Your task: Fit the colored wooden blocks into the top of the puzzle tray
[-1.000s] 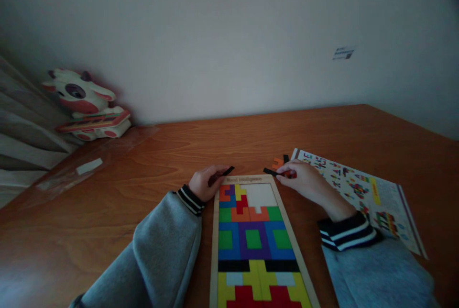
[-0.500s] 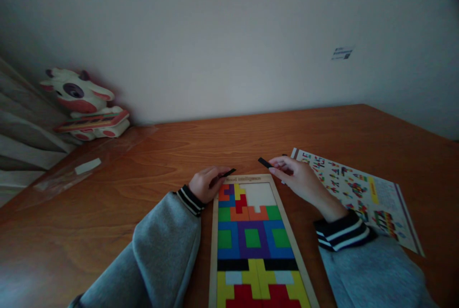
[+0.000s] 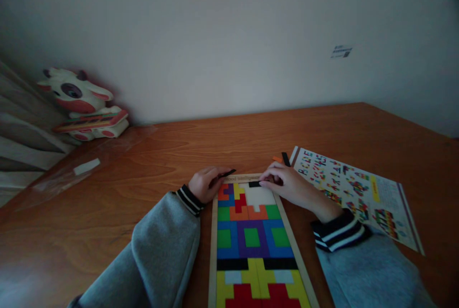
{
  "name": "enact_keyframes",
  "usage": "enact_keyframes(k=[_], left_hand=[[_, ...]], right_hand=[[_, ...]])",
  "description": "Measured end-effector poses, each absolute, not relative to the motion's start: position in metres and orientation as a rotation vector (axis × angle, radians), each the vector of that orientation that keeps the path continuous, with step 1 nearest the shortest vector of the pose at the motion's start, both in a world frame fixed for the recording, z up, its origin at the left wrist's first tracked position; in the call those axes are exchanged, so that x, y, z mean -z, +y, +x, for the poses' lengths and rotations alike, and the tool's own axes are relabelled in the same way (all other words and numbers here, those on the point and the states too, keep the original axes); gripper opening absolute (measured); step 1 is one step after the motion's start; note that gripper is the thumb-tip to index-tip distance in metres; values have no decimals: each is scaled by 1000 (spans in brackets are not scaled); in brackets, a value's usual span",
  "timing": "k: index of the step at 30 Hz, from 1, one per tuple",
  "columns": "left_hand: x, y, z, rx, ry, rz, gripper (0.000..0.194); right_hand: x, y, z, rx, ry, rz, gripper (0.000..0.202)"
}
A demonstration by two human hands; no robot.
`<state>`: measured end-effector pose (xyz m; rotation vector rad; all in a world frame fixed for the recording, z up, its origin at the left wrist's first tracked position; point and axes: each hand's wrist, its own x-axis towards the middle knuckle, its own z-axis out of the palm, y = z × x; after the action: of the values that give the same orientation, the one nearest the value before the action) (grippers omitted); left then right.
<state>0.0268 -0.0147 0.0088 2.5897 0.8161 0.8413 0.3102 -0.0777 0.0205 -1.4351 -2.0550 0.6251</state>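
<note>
A wooden puzzle board (image 3: 213, 241) lies before me, filled over most of its area with coloured blocks. A white bare patch (image 3: 263, 196) shows at its upper right. My left hand (image 3: 207, 183) rests by the upper left corner, pinching a thin black puzzle piece (image 3: 229, 172). Over the bare patch, near the top frame, my right hand (image 3: 283, 181) pinches another black puzzle piece (image 3: 254, 184). Whether that piece touches the board I cannot tell. Behind the right hand lie a third black piece (image 3: 286, 159) and an orange piece (image 3: 277, 159), partly hidden.
A printed pattern sheet (image 3: 358, 193) lies on the wooden table (image 3: 201, 140) at the right. A toy cow with a keyboard (image 3: 88, 102) stands at the back left. Clear plastic wrapping (image 3: 53, 183) with a white label lies in front of it, near a curtain (image 3: 21, 131).
My right hand has moved left and down with its black piece, from beside the board to over the bare patch. The orange and black pieces behind it now show. My left hand stays put.
</note>
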Motion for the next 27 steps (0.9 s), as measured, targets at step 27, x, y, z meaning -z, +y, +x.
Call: enact_keyframes(k=[27], left_hand=[[-12, -16, 28, -826, 795, 2580, 31]], right_hand=[[-22, -85, 279, -384, -2206, -1271, 20]])
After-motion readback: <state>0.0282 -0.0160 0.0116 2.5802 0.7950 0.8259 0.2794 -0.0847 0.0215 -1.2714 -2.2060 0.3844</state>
